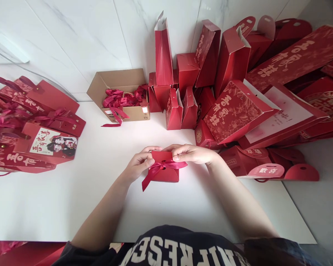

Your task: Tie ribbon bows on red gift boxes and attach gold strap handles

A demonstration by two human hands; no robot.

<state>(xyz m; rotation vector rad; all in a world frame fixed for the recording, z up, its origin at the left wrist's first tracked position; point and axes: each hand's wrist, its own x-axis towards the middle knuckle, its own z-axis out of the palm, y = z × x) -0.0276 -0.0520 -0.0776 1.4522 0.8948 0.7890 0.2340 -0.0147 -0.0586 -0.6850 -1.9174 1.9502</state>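
A small red gift box (166, 174) stands on the white table (72, 207) in front of me, with a dark pink ribbon (155, 170) threaded through its top. My left hand (140, 162) is closed, pinching the ribbon at the box's left top corner. My right hand (192, 153) is also closed, its fingers pinching the ribbon's other end at the right top edge. A loose ribbon tail hangs down over the box's front left.
An open cardboard box (119, 83) of pink ribbons sits at the back. Behind and to the right lie several red gift bags (235, 109) and flat red boxes. At the left is a pile of ribbon-tied red boxes (44, 122). A white wall rises behind.
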